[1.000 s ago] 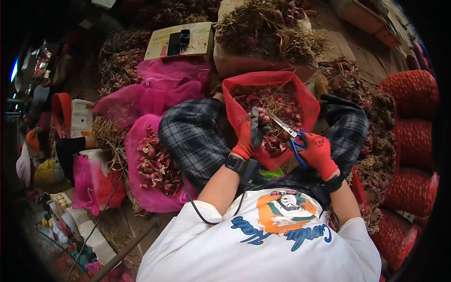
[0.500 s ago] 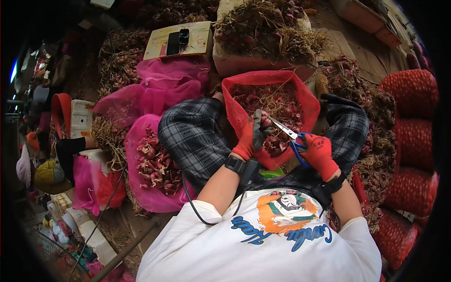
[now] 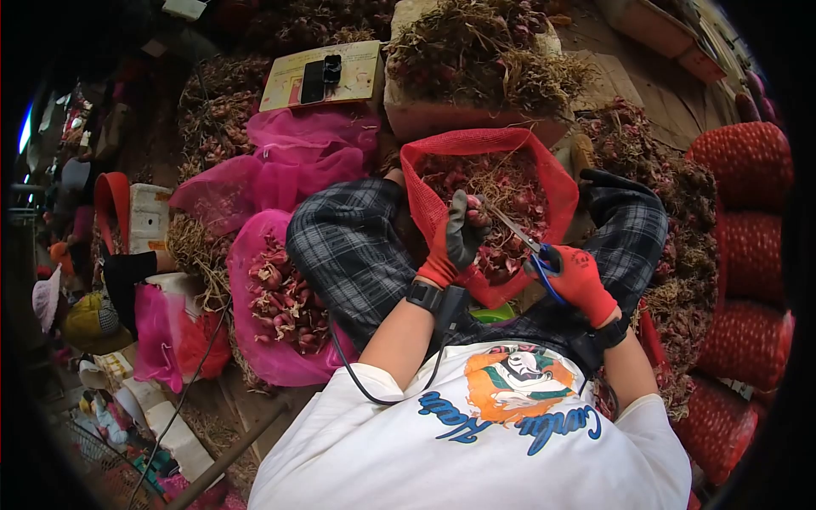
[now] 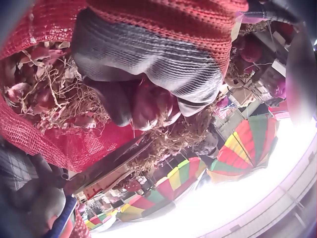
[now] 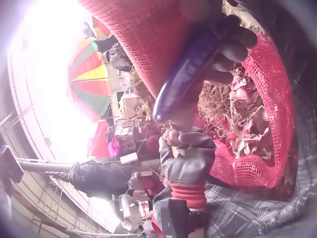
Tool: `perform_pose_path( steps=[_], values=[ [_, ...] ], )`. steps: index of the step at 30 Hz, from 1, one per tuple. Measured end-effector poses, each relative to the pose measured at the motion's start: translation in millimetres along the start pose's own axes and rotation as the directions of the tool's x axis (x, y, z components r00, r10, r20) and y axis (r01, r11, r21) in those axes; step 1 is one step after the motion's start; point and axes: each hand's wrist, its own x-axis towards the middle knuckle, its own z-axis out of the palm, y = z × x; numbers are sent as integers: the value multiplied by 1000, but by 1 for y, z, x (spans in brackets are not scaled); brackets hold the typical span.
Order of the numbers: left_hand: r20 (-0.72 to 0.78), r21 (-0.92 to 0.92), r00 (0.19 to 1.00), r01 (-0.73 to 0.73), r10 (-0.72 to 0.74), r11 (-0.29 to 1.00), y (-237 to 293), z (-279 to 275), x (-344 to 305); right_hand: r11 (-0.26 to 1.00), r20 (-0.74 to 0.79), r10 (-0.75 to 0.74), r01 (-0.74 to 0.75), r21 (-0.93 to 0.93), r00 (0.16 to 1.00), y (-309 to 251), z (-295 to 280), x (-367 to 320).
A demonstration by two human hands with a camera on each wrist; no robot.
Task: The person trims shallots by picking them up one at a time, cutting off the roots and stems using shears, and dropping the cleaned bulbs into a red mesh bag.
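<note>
In the head view, my gloved left hand is over the left side of a red mesh bag. It grips purple-red shallots, which poke out below the grey-coated fingers in the left wrist view. My right hand, in a red glove with dark coating, holds scissors with blue handles. Their blades point toward the left hand, with the tips close beside the shallots. In the right wrist view a blue handle loop crosses the gloved fingers. Loose shallots and dry roots lie inside the bag.
A pink mesh bag of shallots sits beside the left knee. Beyond the red bag stands a box heaped with dried shallots. A phone lies on a carton at the back. Full red sacks are stacked on the right.
The scissors have turned in my right hand, so their blades look narrower and darker, and that hand has shifted slightly to the right. My left hand stays nearly in place with the shallots.
</note>
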Motion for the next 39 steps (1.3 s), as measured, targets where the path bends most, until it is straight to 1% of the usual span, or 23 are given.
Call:
perform_pose_path(
  steps=[1,2,4,7,8,10,13,14,17,19,20,22,25,26,28,29,31,32,34,35,37,39],
  values=[
    [-8,-5,1000,16,-16,1000,0,-1,0,999,51,26,-27,18,998,-3,-3,0],
    [-50,25,999,9,-8,1000,-1,-2,0,998,102,51,-55,35,993,-6,-5,-1],
    [-131,86,991,1,11,996,-1,6,-2,995,100,60,-67,68,993,-13,-7,-1],
    [-127,57,992,-4,11,998,-2,6,-3,993,72,58,-65,101,996,-13,-3,-3],
    [-93,38,996,-8,11,999,-3,5,-2,992,58,55,-61,108,997,-13,-1,-3],
    [-22,-2,1000,-13,12,1000,-5,0,0,989,87,88,-97,111,992,-19,-4,-3],
    [20,-40,1000,-10,10,999,-7,-2,1,987,106,111,-122,103,988,-19,-3,-4],
    [6,-56,1000,4,-4,998,-7,-2,0,987,109,114,-125,98,988,-17,-1,-4],
    [-14,-104,999,40,-42,994,-8,-5,1,944,141,31,-75,320,990,-12,2,-4],
    [3,-137,998,55,-56,989,-7,-4,3,927,205,37,-111,358,978,-8,6,-5],
    [-46,-122,997,59,-65,991,-8,-3,2,918,237,39,-128,375,971,-7,8,-5],
    [-145,-91,986,65,-78,994,-3,14,-2,937,195,45,-109,332,980,-7,12,-6],
    [43,-187,998,46,-39,981,-4,0,5,974,95,27,-48,223,995,-12,8,-5],
    [13,-159,999,35,-33,987,-6,-4,5,984,55,16,-26,176,998,-12,6,-5],
    [-44,-103,999,16,-21,995,-3,5,4,996,-43,-16,20,82,999,-9,10,-4],
    [-114,-34,993,25,-29,999,-4,11,2,999,-91,-36,39,33,995,-6,14,-3],
    [-254,103,967,56,-28,993,-1,27,-4,999,-125,-44,41,-29,991,4,23,-1],
    [-192,92,981,51,-33,994,-2,24,-3,997,-141,-51,43,-59,989,7,26,-1],
    [-65,70,997,42,-37,997,-4,17,-1,998,-73,20,-16,54,997,0,22,-1],
    [-49,46,998,44,-42,998,-4,14,-1,993,-36,52,-48,109,998,-3,19,-1],
    [-15,-3,999,52,-52,999,-3,12,-2,997,-28,21,-18,75,999,-3,15,-2],
    [-4,-149,986,164,-167,975,-1,2,2,999,-47,-18,20,42,999,-4,10,-2]
  ],
)
